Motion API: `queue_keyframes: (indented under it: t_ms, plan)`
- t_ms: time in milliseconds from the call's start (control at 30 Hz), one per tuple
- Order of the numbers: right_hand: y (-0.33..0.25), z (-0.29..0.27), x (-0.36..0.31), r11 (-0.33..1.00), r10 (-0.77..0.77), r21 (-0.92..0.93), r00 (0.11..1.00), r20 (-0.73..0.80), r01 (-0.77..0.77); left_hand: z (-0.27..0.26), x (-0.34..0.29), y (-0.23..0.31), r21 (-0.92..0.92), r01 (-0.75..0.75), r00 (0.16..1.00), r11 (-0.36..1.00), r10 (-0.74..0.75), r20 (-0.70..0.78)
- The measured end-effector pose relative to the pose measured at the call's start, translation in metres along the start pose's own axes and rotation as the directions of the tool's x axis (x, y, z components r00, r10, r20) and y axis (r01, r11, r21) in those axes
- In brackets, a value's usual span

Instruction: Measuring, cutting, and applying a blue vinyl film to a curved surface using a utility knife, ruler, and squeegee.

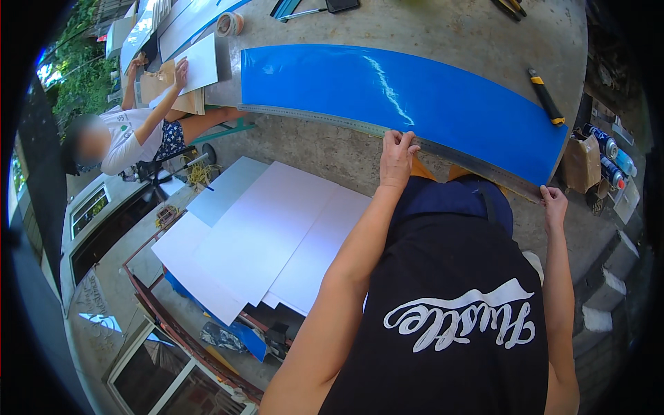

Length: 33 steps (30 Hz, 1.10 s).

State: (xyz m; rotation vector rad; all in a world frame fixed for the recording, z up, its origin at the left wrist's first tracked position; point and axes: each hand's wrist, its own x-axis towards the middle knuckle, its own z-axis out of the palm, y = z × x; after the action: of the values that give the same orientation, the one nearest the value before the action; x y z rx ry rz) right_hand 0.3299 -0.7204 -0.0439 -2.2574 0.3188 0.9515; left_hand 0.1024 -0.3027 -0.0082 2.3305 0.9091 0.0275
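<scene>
A long glossy blue sheet (346, 83) lies on the table, and a long metal ruler (470, 160) runs along its near edge. My left hand (398, 160) pinches the ruler near its middle, with the fingertips at the sheet's edge. At the ruler's right end my right hand (554, 206) has its thumb and fingers closed on the tip. On the sheet's right part rests a black and yellow utility knife (546, 98), apart from both hands.
Rolls of tape (229, 25), a pen (303, 14) and pliers (510, 8) lie on the table (443, 34). At left another person (142, 131) handles a white panel (202, 63). Large white sheets (277, 221) are stacked behind me; spray cans (602, 142) stand at right.
</scene>
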Motion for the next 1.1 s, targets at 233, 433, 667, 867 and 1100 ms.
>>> queue_keyframes:
  t_ms: [233, 433, 667, 867, 1100]
  plan:
    - [0.0, 0.003, 0.0, 1.0, -0.002, 0.023, 1.0, 0.007, 0.002, -0.002, -0.001, -0.001, -0.004, 0.015, 1.0, 1.0, -0.015, 0.008]
    - [-0.001, -0.001, -0.001, 1.0, -0.013, -0.014, 1.0, -0.011, 0.012, 0.001, 0.001, 0.0, -0.044, 0.01, 1.0, 0.999, -0.01, -0.004]
    - [-0.002, 0.004, -0.003, 1.0, -0.014, 0.028, 1.0, -0.013, 0.014, -0.002, 0.0, 0.0, -0.055, 0.021, 1.0, 0.998, -0.021, -0.01]
    - [-0.01, 0.006, -0.007, 1.0, -0.013, 0.017, 1.0, -0.016, 0.013, -0.003, 0.0, -0.001, -0.084, 0.024, 0.999, 0.996, -0.026, -0.027]
    - [-0.007, -0.001, -0.011, 1.0, -0.007, 0.031, 1.0, -0.029, 0.008, -0.002, 0.0, 0.005, -0.11, 0.052, 0.998, 0.993, -0.055, -0.022]
